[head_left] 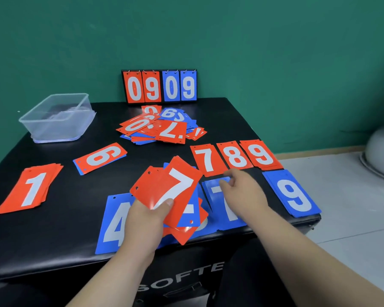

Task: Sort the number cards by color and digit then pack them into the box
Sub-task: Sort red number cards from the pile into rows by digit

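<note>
Your left hand grips a fanned bunch of red plastic number cards above the near middle of the black padded worktop. Its fingers are curled round the bunch's lower edge and the thumb is pressed on the top card, a white 7. Under that bunch more red and blue cards lie loose on the worktop, partly hidden.

Your right hand reaches down onto the blue pile showing a white 7, just right of the bunch. Its fingers are bent at the pile's far edge. You cannot tell whether they pinch a card or only touch it.

Sorted piles lie around your hands:
- A blue 4 pile is at the near edge, partly under your left hand.
- A blue 9 pile sits at the right corner.
- A red 7 pile, a red 8 pile and a red 9 pile stand side by side, just beyond your right hand.
- A red 1 pile lies at the left.
- A red 6 card over a blue card lies turned sideways, left of centre.

An unsorted heap of red and blue cards lies toward the back. The clear plastic box stands at the far left corner, well apart from both hands. A flip scoreboard reading 0909 stands upright against the green wall.
</note>
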